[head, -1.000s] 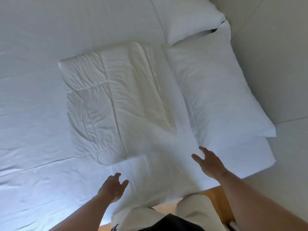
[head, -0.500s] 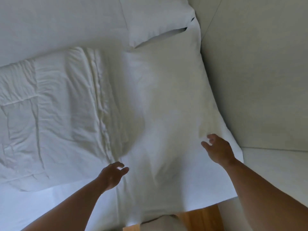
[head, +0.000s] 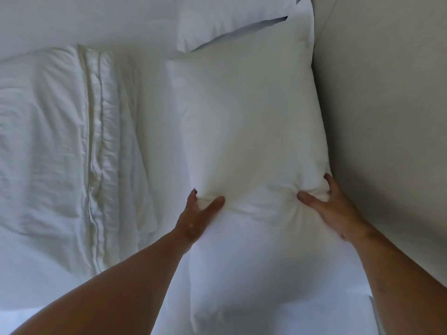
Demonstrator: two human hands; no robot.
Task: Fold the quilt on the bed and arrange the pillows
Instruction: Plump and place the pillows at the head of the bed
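A white pillow (head: 246,122) lies lengthwise along the right side of the bed, beside the wall. My left hand (head: 198,213) grips its left side, fingers and thumb dug into the fabric. On the pillow's right side my right hand (head: 331,206) grips it the same way, bunching the cover. A second white pillow (head: 232,18) lies at the far end, its near edge overlapping the first one's far corner. The folded white quilt (head: 60,141) rests to the left, its layered edges facing the pillow.
The white bed sheet (head: 48,18) covers the mattress around the quilt. A plain pale wall (head: 387,117) runs along the bed's right side, close to my right hand.
Both hands moved forward from hovering open above the bed and took hold of the near pillow's sides. The view shifted right and closer to the pillow.
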